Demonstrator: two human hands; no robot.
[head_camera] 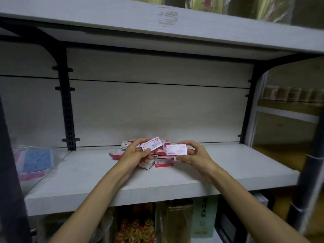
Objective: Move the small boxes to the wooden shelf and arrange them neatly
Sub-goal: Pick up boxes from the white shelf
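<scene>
Presently two small red-and-white cardboard boxes are held above the jumbled red-and-white box pile (157, 161) on the pale wooden shelf (219, 172) — left hand (138, 152) pinching one (151, 144) tilted, right hand (194, 154) pinching another (176, 150), long axis level — the pile directly beneath both.

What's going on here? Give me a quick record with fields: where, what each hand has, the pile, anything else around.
place: white wooden shelf
left hand: holds one small red-and-white box, tilted
right hand: holds another small box, roughly level
pile of boxes: jumbled heap behind and under the hands, not yet tidy
nearby: plastic bag with blue and pink contents at shelf's left end
</scene>
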